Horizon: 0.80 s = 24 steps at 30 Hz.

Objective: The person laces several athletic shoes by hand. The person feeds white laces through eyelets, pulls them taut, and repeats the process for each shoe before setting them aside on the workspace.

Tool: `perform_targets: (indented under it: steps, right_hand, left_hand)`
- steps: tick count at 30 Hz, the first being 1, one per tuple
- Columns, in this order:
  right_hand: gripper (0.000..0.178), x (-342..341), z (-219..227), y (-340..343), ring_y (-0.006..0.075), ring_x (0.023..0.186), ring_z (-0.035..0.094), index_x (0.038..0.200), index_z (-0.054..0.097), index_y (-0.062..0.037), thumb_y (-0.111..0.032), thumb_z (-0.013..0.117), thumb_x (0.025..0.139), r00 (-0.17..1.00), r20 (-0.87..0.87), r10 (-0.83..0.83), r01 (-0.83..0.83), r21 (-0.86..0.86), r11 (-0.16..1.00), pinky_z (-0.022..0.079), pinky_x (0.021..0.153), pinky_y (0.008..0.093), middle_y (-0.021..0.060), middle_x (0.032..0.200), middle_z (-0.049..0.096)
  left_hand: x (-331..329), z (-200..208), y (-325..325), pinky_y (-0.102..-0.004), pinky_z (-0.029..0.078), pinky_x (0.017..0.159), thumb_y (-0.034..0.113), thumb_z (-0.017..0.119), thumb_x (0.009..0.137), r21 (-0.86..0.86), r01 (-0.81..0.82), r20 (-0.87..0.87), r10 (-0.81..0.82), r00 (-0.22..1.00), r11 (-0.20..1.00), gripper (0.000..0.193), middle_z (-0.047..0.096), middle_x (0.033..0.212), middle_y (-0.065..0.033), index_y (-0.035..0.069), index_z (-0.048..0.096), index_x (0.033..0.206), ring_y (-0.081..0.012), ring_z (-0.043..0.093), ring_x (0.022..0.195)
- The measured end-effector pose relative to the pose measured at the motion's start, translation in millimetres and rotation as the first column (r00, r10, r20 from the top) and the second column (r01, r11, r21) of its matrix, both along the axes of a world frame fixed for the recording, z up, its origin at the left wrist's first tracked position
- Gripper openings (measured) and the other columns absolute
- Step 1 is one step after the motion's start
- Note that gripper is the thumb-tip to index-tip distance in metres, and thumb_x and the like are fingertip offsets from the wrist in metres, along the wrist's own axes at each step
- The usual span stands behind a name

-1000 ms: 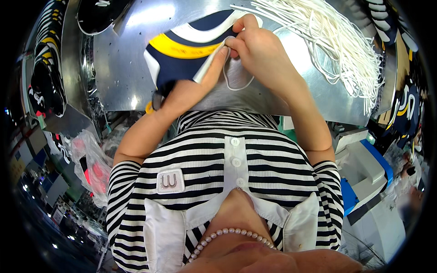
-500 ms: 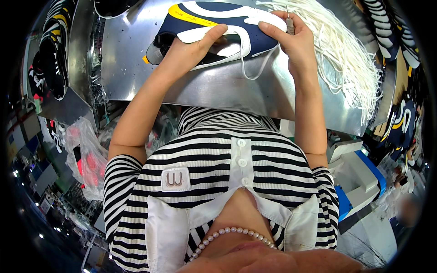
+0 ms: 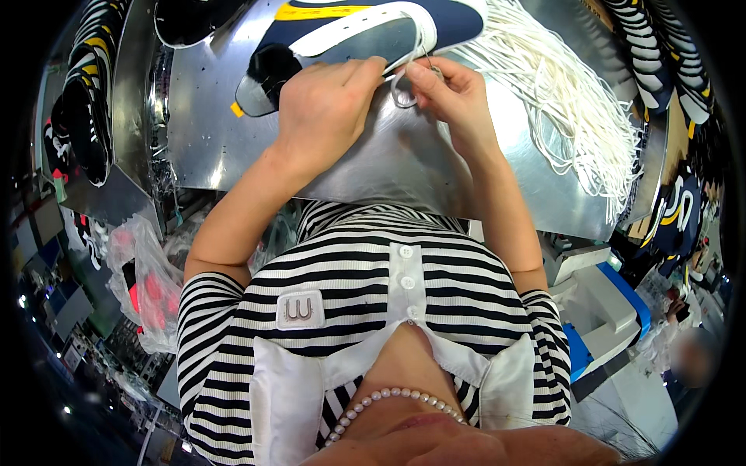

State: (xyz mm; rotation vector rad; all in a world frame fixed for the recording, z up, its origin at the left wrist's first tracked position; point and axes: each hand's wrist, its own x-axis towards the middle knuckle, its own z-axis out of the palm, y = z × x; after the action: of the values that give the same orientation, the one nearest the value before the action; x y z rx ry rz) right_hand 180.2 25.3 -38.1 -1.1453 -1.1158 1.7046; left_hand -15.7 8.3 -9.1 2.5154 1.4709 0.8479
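A navy shoe upper (image 3: 348,48) with white overlays, a yellow strip and a black collar lies on the metal table in front of me. My left hand (image 3: 330,113) is closed on its near edge, fingertips hidden. A white shoelace (image 3: 402,95) hangs in a loop from the white eyelet strip. Just right of my left hand, my right hand (image 3: 454,97) pinches the lace between thumb and fingers. A thin metal tool (image 3: 432,68) shows partly among the right fingers; most of it is hidden.
A heap of loose white laces (image 3: 571,116) covers the table's right side. Stacked shoe uppers (image 3: 92,85) stand at the far left, more hang at the upper right. A dark rounded object (image 3: 194,19) sits at the back left. A clear plastic bag (image 3: 148,272) hangs below left.
The upper has shifted away from me and its near edge has turned. My right hand has left its toe end and come in left and nearer, to the lace. The left hand has rolled over into a fist.
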Motion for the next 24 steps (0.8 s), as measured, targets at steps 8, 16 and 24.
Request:
perform_targets:
  steps: [8,16,24]
  right_hand:
    - [0.018,-18.2,23.6,3.3,-0.0002,0.049,0.033,0.105,0.067,-0.0019,-0.017,0.060,0.098,0.702,-0.705,0.105,-0.158,-0.011,0.987,0.023,0.044,0.0170,-0.0040,0.065,0.053]
    - [0.011,32.4,25.4,-66.1,0.0142,0.057,0.054,0.096,0.071,-0.0061,-0.012,0.069,0.087,0.756,0.650,-0.081,-0.284,0.436,0.854,0.042,0.054,0.0286,0.0025,0.071,0.056]
    - [0.014,102.0,40.6,-140.3,0.0223,0.070,0.062,0.094,0.072,-0.0076,-0.007,0.073,0.080,0.714,0.699,0.041,-0.312,0.265,0.912,0.048,0.059,0.0331,0.0058,0.088,0.060]
  left_hand:
    - [-2.8,25.9,6.8,-0.0316,0.049,0.059,0.008,0.071,0.085,0.185,-0.015,0.006,0.014,1.000,0.983,0.020,0.068,0.077,-0.0087,0.006,0.068,0.105,-0.0224,0.064,0.063]
    - [-38.3,54.2,10.8,-0.0213,0.045,0.062,0.017,0.073,0.090,-0.148,-0.157,0.459,0.208,0.864,0.976,0.023,0.066,0.078,-0.0004,0.002,0.069,0.107,-0.0036,0.054,0.070]
    - [-59.5,106.4,26.5,-0.0195,0.047,0.082,0.014,0.073,0.090,-0.153,-0.227,0.629,0.272,0.728,0.962,0.028,0.070,0.099,-0.0030,0.000,0.070,0.114,-0.0077,0.063,0.088]
